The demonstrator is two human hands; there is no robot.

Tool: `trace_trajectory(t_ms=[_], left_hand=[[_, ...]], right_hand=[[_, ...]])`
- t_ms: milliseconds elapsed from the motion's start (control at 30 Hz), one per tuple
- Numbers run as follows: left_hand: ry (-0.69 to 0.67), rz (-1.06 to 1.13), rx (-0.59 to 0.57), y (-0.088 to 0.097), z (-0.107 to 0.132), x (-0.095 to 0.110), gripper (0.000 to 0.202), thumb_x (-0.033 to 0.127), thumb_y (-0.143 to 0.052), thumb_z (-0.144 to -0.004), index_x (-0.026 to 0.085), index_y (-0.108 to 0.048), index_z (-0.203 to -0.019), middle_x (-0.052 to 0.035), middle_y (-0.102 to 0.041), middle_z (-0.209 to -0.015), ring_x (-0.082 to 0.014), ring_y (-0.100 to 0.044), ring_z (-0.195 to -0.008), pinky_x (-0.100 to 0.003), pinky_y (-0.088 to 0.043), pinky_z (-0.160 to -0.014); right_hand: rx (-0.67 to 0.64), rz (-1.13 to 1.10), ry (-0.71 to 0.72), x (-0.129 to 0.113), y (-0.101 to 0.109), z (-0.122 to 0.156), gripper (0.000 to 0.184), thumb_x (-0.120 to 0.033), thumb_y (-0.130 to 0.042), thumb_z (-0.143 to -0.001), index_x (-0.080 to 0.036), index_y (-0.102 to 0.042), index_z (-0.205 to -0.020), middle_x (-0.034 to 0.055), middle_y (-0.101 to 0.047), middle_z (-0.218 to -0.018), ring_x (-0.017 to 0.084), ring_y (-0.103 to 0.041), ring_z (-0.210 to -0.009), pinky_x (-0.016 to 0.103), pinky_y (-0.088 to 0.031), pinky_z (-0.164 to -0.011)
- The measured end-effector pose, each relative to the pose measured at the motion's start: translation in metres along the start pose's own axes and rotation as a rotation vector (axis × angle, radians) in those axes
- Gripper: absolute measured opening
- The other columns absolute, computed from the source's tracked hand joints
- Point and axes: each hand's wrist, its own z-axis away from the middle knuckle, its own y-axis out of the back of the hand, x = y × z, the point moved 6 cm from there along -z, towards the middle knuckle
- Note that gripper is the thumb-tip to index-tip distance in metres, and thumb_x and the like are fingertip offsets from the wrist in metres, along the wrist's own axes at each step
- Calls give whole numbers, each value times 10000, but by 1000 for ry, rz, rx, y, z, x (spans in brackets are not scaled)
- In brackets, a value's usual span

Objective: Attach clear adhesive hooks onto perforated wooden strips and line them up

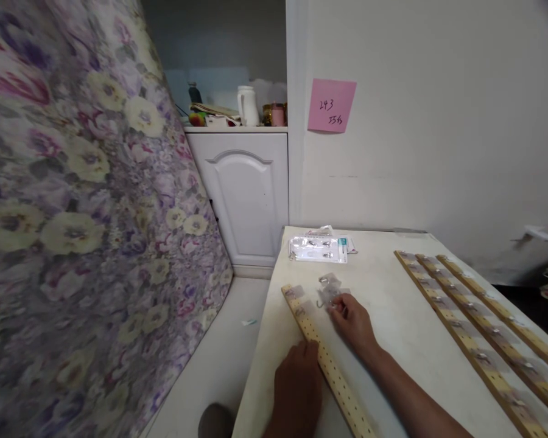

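Note:
A perforated wooden strip (329,368) lies slanted on the white table (393,316). My left hand (298,389) rests on the table with its thumb pressed against the strip's left edge, fingers closed. My right hand (354,322) reaches past the strip and pinches a small clear hook piece (329,292) near the strip's far end. Another clear tab sits on the strip's top end (295,296).
A clear packet of hooks (319,248) lies at the table's far edge. Three more perforated strips with hooks (479,328) lie on the right. A floral mattress (73,213) leans on the left, a white cabinet (244,194) behind, a pink note (331,104) on the wall.

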Motion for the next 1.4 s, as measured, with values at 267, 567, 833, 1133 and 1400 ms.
trace_trajectory(t_ms=[267, 567, 833, 1133, 1400], left_hand=[[-9, -14, 45, -6, -4, -1, 398, 141, -335, -830, 204, -565, -1149, -72, -630, -1071, -224, -560, -975, -328, -425, -804], [-27, 57, 51, 1, 1, 1, 341, 132, -359, -815, 200, -604, -1043, -69, -642, -1038, -215, -574, -965, -314, -434, -814], [-71, 445, 228, 10, 0, -9, 294, 236, -348, -880, 202, -587, -1046, -65, -640, -1019, -183, -588, -938, -299, -436, -839], [43, 894, 226, 5, -12, -15, 257, 383, -414, -884, 194, -578, -829, 11, -590, -712, -135, -533, -678, -246, -406, -656], [78, 1000, 92, -4, -16, -19, 361, 456, -416, -865, 202, -426, -608, 65, -414, -506, -99, -398, -498, -215, -307, -490]], right_hand=[[-3, 117, 66, -13, -1, 3, 119, -296, -512, -775, -231, -555, -865, -10, -591, -777, 151, -540, -643, 252, -395, -595], [74, -118, -2, -4, 12, 2, 140, -306, -516, -800, -204, -520, -704, -35, -484, -605, 138, -458, -582, 245, -345, -567], [-152, -936, -229, 1, 2, 17, 220, -359, -680, -741, -189, -541, -744, -80, -425, -516, 51, -307, -422, 191, -198, -416], [-517, -1285, -387, -29, -34, 56, 196, -280, -684, -769, -175, -519, -760, -27, -592, -606, 25, -403, -388, 160, -217, -385], [-537, -1082, -256, -30, -26, 51, 248, -359, -687, -757, -170, -527, -752, -91, -445, -500, 8, -254, -362, 173, -133, -374]])
